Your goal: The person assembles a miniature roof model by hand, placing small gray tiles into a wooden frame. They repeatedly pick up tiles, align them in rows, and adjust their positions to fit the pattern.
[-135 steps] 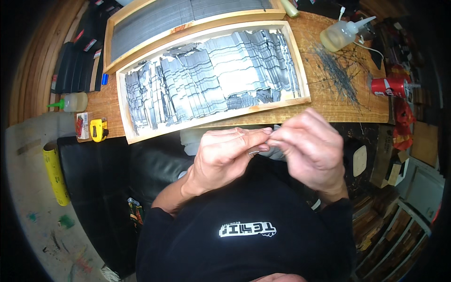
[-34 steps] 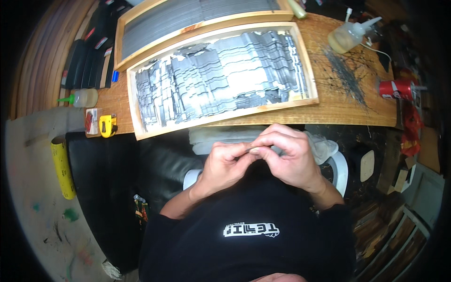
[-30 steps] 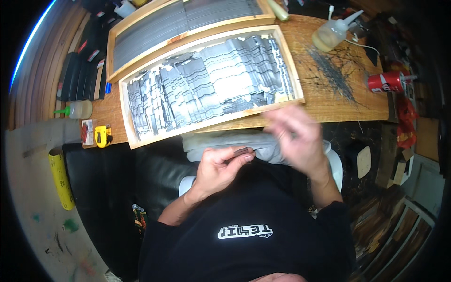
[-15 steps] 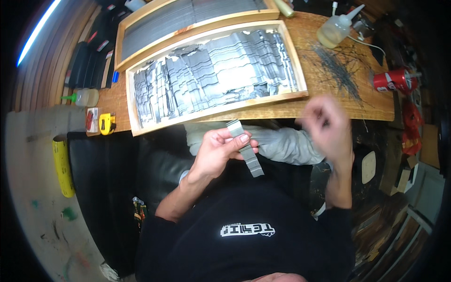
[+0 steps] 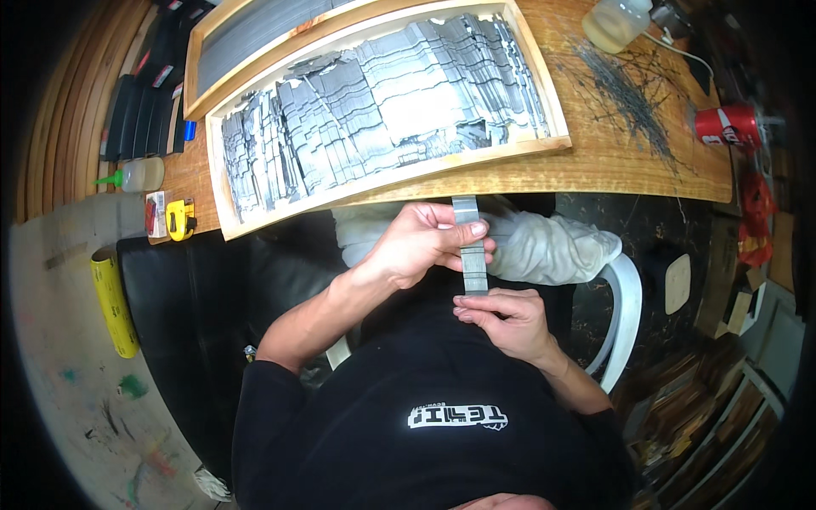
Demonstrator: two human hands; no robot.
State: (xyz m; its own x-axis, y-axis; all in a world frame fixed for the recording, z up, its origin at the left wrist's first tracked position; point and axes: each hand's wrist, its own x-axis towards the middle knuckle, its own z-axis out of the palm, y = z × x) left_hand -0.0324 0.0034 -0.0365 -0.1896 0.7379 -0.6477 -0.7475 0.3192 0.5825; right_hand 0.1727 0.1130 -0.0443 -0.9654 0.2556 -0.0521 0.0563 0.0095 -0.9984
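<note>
My left hand (image 5: 425, 245) grips a narrow grey strip (image 5: 473, 270) with fine dark crosswise lines, its thumb on top and fingers behind. The strip stands nearly lengthwise in front of my chest, its far end close to the table edge. At its near end my right hand (image 5: 510, 321) is closed, thumb and fingers pinching that end. Just beyond, on the table, a shallow wooden tray (image 5: 391, 180) is filled with rows of similar grey strips (image 5: 340, 119).
Behind stands a second wooden tray (image 5: 194, 64). On the table's right are loose thin dark slivers (image 5: 633, 98), a squeeze bottle (image 5: 616, 24) and a red can (image 5: 727, 126). A yellow tape measure (image 5: 180, 221) and a green-tipped bottle (image 5: 142, 175) sit left. A white chair arm (image 5: 625, 319) curves beside my right arm.
My right hand has come down from near the table edge to the strip's near end. The strip has turned more upright in my left hand. The view has shifted slightly.
</note>
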